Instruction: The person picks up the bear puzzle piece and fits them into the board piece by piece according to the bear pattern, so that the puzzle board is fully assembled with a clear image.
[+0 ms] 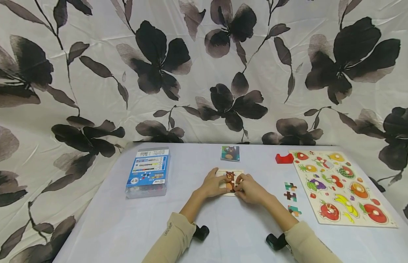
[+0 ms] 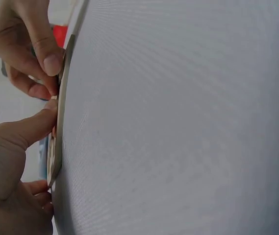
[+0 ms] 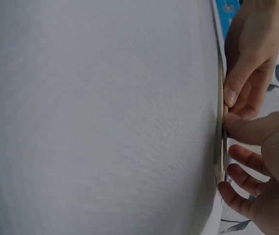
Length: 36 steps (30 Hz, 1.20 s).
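Observation:
A small wooden puzzle board lies mid-table with a brown bear picture partly assembled in it. At its left side my left hand holds the board, thumb over the top and other fingers along the far edge. My right hand bends over the right side, thumb and fingertips pinching a piece at the bear's edge; the piece is mostly hidden by the fingers. In the left wrist view the fingertips of both hands nearly meet over the board's thin edge. Behind the board lies a square bear picture card.
Several loose puzzle pieces lie right of my right hand. Farther right is a large fruit puzzle board, with a red curved block at its corner. A clear box with a blue label stands left. A floral cloth hangs behind.

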### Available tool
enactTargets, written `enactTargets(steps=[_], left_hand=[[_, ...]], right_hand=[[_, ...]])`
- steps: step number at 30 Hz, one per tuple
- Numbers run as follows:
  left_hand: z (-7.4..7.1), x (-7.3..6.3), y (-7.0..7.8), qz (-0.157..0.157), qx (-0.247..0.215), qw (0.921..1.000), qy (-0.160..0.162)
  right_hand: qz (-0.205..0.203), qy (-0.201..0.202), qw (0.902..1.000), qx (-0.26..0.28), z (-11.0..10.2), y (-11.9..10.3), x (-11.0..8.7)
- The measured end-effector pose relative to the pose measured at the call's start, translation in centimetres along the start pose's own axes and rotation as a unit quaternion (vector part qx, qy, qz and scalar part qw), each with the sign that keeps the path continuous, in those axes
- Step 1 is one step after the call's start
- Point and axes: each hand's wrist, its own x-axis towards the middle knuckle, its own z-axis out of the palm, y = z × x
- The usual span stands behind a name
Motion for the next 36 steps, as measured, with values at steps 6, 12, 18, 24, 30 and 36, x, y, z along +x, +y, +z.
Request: enactTargets(steps=[6, 12, 18, 24, 30, 36], left_hand=[[0.0, -0.1, 0.1, 0.003, -0.009, 0.9999, 0.003], [0.0, 0.0, 0.0, -0.003, -0.008, 1.0, -0.005], [-0.1, 0.0, 0.1, -0.007, -0.024, 0.9997, -0.005], [-0.1, -0.1, 0.2, -0.006, -0.026, 0.9997, -0.002], [-0.2, -0.2, 0.3, -0.008, -0.03, 0.9995, -0.002], [-0.3, -0.2, 0.3, -0.006, -0.033, 0.9994, 0.001]], right_hand=[[0.028, 0.027, 0.9943, 0.099, 0.2, 0.9, 0.1], [0.119, 0.029, 0.9741, 0.19, -0.2, 1.5, 0.8], [0.119, -0.022, 0.9808, 0.153, -0.9, 0.8, 1.3], [0.113, -0.038, 0.9817, 0.148, -1.1, 0.9, 1.4], [0.122, -0.061, 0.9768, 0.165, -1.5, 0.8, 1.3], [0.138, -0.04, 0.9786, 0.147, -1.2, 0.9, 1.9]])
